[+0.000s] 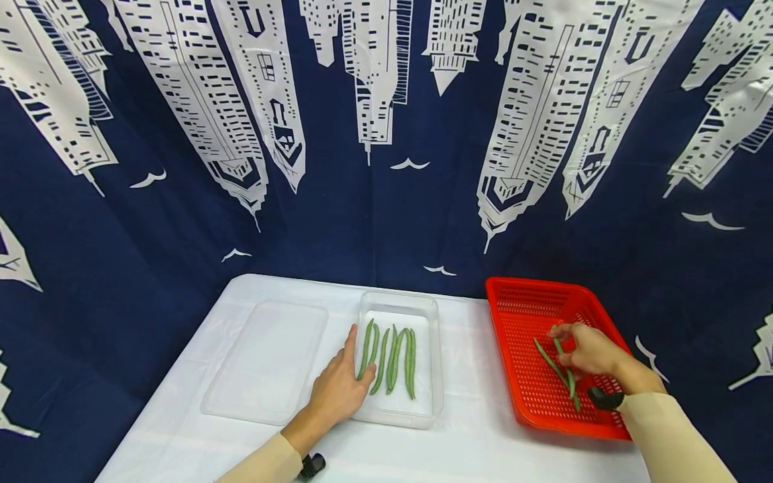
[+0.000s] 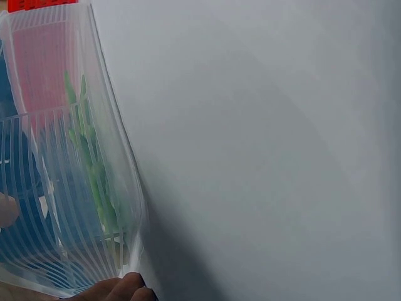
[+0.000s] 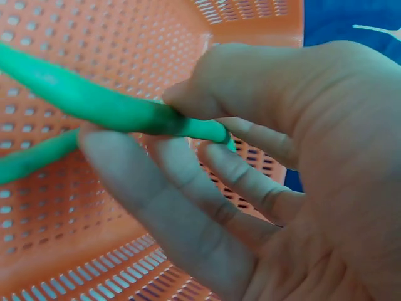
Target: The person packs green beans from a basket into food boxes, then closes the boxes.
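Note:
My right hand (image 1: 590, 349) is inside the red plastic basket (image 1: 504, 355) and pinches a green bean (image 3: 94, 105) near one end, between thumb and fingers. Another green bean (image 1: 545, 355) lies on the basket floor, crossing beneath the held one. On the left, my left hand (image 1: 341, 386) holds the left wall of a clear plastic container (image 1: 437, 382), thumb over the rim and fingers along the outside. Several green beans (image 1: 392, 362) lie lengthwise, side by side, in that container. Through its ribbed wall they show blurred in the left wrist view, where only my fingertips appear at the bottom.
A flat translucent lid (image 1: 266, 362) lies on the white table (image 1: 465, 376) to the left of the container. Behind the table hangs a dark blue cloth (image 1: 362, 228) printed with white buildings. The basket stands near the table's right edge.

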A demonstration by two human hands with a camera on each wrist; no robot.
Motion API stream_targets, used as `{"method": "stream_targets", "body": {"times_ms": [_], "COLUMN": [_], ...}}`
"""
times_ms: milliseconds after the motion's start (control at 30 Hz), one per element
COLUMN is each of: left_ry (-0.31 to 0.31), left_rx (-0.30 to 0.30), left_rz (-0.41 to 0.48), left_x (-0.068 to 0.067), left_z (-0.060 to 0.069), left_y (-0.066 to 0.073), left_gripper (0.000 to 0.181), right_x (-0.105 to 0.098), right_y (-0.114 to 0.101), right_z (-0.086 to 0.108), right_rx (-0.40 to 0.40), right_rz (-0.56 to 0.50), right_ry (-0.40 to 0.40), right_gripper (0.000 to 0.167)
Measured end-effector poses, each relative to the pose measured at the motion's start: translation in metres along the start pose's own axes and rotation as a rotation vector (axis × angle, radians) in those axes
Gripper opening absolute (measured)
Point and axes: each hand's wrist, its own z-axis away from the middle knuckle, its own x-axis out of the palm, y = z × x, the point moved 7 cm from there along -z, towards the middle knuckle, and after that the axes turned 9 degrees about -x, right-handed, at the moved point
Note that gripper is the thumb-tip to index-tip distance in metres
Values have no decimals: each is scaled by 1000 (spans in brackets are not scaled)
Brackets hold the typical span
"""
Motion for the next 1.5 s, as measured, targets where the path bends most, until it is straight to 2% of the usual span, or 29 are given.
{"method": "stream_targets", "body": {"times_ms": [133, 233, 500, 700, 767, 1267, 1500], "left_ry": [-1, -4, -5, -6, -7, -17, -20], "left_rx": [-2, -6, -17, -13, -17, -19, -24], "left_rz": [-5, -9, -16, -11, -8, -11, -12], "left_x": [0, -1, 0, 0, 1, 2, 2], "left_z": [-1, 0, -1, -2, -2, -1, 0], "left_y": [0, 0, -2, -1, -2, -3, -3], "left_gripper": [93, 93, 93, 93, 93, 94, 93], "right_x": [-8, -10, -7, -5, -3, 10, 17], "right_y": [-15, -24, -45, -67, -74, -120, -135], "right_z": [-4, -5, -4, -8, -10, -15, -19], "right_rx": [-62, -87, -73, -111, -126, -192, -229], "right_rz": [94, 123, 29, -11, -33, -6, 40], "right_ry": [51, 75, 105, 141, 153, 208, 235], "right_gripper": [62, 66, 73, 78, 77, 69, 62]}}
